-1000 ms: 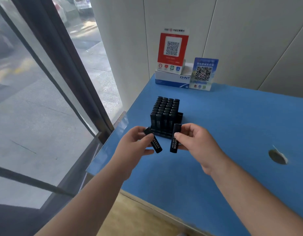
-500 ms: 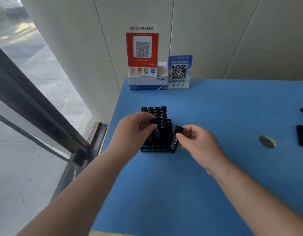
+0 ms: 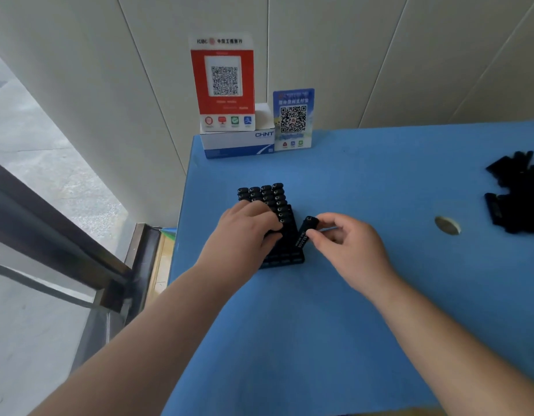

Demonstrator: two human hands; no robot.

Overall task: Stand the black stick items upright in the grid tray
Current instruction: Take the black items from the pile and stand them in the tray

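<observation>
A black grid tray (image 3: 285, 260) sits on the blue table (image 3: 319, 325), its far rows filled with several upright black sticks (image 3: 267, 194). My left hand (image 3: 244, 232) is down on the tray's near left part, fingers and thumb curled round a black stick that is mostly hidden under them. My right hand (image 3: 347, 244) pinches another black stick (image 3: 304, 232) with white print, tilted, just beside the tray's right edge. A loose pile of black sticks (image 3: 518, 190) lies at the table's far right.
A white and blue box (image 3: 238, 144) with a red QR sign (image 3: 223, 82) and a blue QR card (image 3: 293, 120) stands against the wall. A round hole (image 3: 447, 225) is in the table to the right. The table's left edge borders a glass door.
My left hand has gone from in front of the tray onto it and lowered its stick among the others. My right hand keeps its stick beside the tray. The view has swung right.
</observation>
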